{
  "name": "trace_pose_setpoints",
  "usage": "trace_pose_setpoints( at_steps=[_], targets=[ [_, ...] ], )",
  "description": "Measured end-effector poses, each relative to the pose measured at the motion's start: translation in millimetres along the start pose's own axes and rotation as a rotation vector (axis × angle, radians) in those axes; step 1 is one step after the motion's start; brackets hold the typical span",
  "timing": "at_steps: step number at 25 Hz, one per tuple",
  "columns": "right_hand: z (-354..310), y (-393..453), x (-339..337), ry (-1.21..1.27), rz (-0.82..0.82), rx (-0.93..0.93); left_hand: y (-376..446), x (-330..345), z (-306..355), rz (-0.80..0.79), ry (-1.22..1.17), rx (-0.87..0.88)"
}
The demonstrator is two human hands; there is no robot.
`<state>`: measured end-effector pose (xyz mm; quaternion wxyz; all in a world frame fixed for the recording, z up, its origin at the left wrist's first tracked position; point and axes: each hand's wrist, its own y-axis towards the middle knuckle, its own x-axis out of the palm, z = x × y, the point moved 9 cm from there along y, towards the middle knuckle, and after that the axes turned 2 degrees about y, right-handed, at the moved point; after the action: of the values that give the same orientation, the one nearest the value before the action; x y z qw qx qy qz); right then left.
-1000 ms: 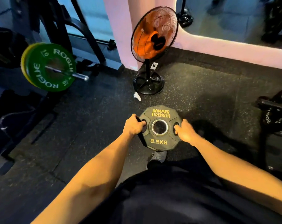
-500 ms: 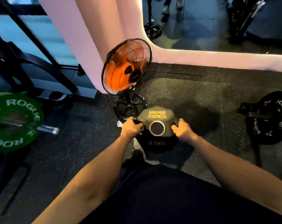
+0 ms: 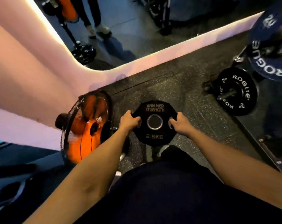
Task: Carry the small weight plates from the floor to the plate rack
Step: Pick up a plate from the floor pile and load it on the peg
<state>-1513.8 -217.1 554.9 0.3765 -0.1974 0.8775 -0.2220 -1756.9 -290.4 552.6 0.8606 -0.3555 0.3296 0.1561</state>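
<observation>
Fan (image 3: 88,126) now left of black 2.5KG plate (image 3: 154,136)

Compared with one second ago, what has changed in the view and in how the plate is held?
The view swung right: the orange fan slid to the left, and the black Rogue plate came into sight. The green plate left the view. The left hand and right hand still grip the 2.5 kg plate.
</observation>
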Motion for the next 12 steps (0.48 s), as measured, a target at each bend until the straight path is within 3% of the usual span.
trace_pose_setpoints(
  at_steps=[5,12],
  targets=[
    [6,60,-55,0.128,0.136,0.122,84,18,101,-0.108,0.045,0.160],
    [38,90,-158,0.280,0.373,0.291,132,74,266,-0.243,0.172,0.436]
  ],
)
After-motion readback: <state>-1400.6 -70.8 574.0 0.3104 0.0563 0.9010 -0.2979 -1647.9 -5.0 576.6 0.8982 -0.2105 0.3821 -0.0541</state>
